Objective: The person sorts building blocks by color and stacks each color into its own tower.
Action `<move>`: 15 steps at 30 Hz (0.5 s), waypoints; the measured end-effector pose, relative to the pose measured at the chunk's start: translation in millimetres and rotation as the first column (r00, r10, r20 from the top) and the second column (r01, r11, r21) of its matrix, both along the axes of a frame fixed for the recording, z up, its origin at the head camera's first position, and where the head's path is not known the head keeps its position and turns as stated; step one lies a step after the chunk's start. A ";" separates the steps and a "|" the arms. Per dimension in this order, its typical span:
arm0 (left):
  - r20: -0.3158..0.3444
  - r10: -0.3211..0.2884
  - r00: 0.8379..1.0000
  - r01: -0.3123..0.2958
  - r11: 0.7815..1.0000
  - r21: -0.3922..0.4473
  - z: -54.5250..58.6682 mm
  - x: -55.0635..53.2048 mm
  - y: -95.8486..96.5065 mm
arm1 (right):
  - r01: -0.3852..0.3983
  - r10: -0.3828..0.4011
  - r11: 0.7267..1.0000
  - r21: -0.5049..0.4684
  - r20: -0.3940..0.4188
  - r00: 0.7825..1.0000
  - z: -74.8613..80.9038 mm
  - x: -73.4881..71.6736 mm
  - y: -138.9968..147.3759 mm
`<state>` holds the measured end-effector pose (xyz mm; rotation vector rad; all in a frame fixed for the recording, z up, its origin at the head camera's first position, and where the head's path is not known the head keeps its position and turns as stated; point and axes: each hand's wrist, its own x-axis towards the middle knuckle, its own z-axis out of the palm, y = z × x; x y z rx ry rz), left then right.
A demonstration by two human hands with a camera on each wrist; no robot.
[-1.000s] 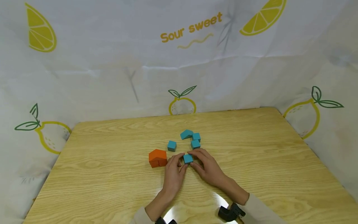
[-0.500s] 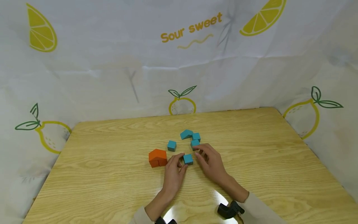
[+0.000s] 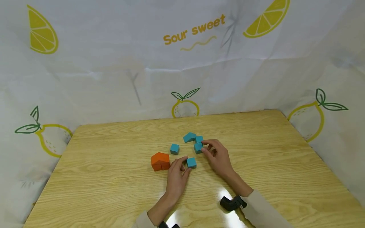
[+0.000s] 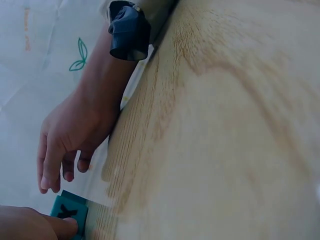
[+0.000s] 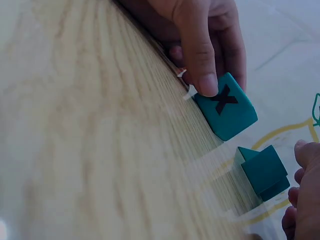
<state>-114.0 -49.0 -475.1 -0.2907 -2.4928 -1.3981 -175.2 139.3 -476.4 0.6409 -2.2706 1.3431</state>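
My left hand (image 3: 176,180) pinches a blue cube (image 3: 191,162) resting on the table, its thumb on the near side and index finger on the far side. In the right wrist view the left thumb lies against a face of this cube (image 5: 234,112) marked with a black X. My right hand (image 3: 218,158) holds nothing; its bent fingers are just right of another blue cube (image 3: 198,148). The right wrist view shows a gap between those fingers (image 5: 307,155) and the blue blocks (image 5: 265,170). Behind that cube are one more blue cube (image 3: 199,139) and a wedge-shaped blue block (image 3: 189,137).
An orange house-shaped stack of blocks (image 3: 160,161) stands just left of my left hand. A single blue cube (image 3: 175,149) sits behind it to the right. The wooden table (image 3: 114,190) meets a white lemon-printed cloth (image 3: 114,88) at the back.
My right hand has let go of the front blue cube and moved away and to the right, beside the cube behind it. The left hand has stayed in place.
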 end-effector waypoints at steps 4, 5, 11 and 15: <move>-0.006 -0.005 1.000 0.005 1.000 -0.003 -0.3 -0.1 -0.4 | 0.000 -0.002 0.999 0.034 0.040 0.999 -0.2 -2.9 0.6; -0.006 -0.006 1.000 0.006 1.000 -0.003 -0.3 -0.1 -0.5 | 0.000 -0.002 0.999 0.048 0.050 0.999 0.1 -3.1 0.6; 0.001 -0.006 1.000 0.006 1.000 -0.003 0.3 0.1 -0.8 | 0.006 -0.018 0.993 0.114 0.109 0.994 2.5 -2.1 -2.0; 0.008 -0.007 1.000 0.007 1.000 0.000 0.3 -0.4 -1.0 | 0.010 -0.028 0.991 0.134 0.128 0.991 2.0 -2.2 -2.9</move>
